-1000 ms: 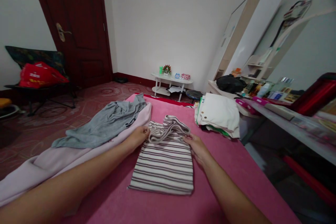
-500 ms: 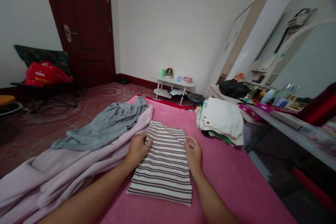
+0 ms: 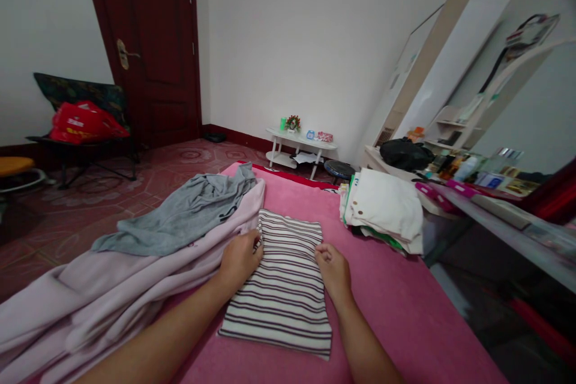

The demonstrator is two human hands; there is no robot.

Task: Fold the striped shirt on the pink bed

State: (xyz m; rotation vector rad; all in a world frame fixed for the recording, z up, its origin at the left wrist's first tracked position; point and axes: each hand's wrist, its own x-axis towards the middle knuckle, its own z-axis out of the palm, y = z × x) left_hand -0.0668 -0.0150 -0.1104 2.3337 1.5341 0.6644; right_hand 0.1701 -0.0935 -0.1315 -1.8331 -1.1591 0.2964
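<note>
A striped garment [image 3: 283, 294], white with dark lines, lies folded into a flat rectangle on the pink bed cover [image 3: 382, 318]. At its left edge, my left hand [image 3: 242, 257] has its fingers curled and closed on the fabric. My right hand [image 3: 333, 270] pinches the opposite edge, thumb and fingers together; its fingertips are partly hidden. Left of the garment, a pale pink piece of clothing [image 3: 148, 288] is spread loosely, and a crumpled grey garment [image 3: 180, 210] rests on top of it.
A stack of folded clothes [image 3: 387, 207], white on top, sits at the bed's right edge. Beyond it is a dresser with a black bag [image 3: 405, 153] and bottles. A low white table [image 3: 301, 141] stands by the wall. At left, a folding chair holds a red bag [image 3: 85, 123].
Both hands have slid slightly toward me along the garment's sides. The slanted crease near its far end now looks flatter and straighter. The view has shifted a little.
</note>
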